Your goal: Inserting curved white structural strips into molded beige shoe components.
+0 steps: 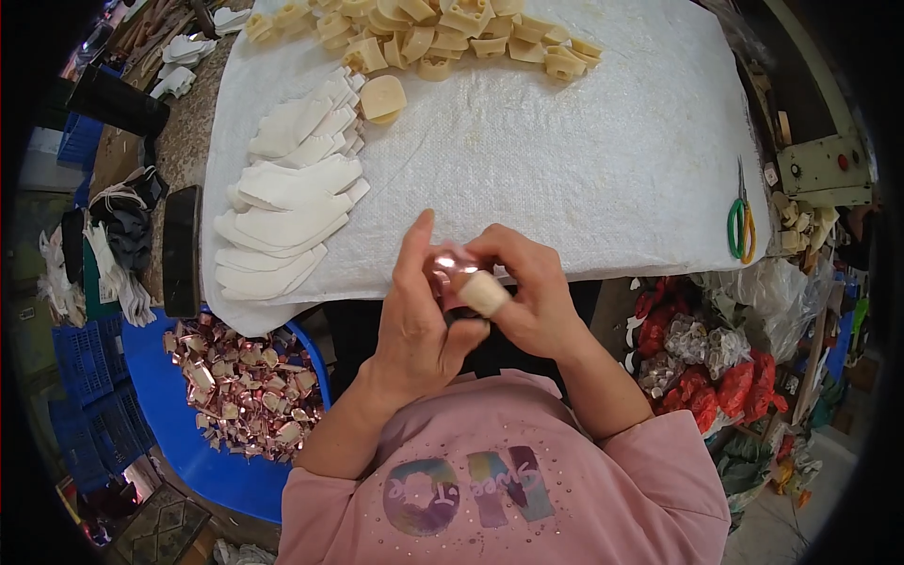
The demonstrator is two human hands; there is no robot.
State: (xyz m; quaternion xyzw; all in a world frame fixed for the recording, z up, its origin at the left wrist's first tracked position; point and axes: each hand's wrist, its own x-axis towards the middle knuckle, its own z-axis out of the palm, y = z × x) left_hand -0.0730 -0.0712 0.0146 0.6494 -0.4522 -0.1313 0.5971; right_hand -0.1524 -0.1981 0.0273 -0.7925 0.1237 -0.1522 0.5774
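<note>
Our right hand (532,292): fingers pinch shiny pink-and-beige piece (456,273) | our left hand (414,311): fingers curve around it, grip blurred, can't tell | piece sits at tabletop's (565,160) near edge | white cutouts (287,226), beige blocks (452,42) lie beyond | blue basin (179,452) left

Mirror-like metallic gloss gleams on a rose-gold-faced block (450,267), set off by the rough, woven-plastic sheet (565,160), smooth matt cream blocks (417,42) that look like plastic, matt white cut-outs (292,224), a smooth blue plastic tub (155,400), metal-bladed scissors (742,196) with plastic handles (750,247), a glossy black phone (182,252) and a matt pink cloth T-shirt (640,485)
</note>
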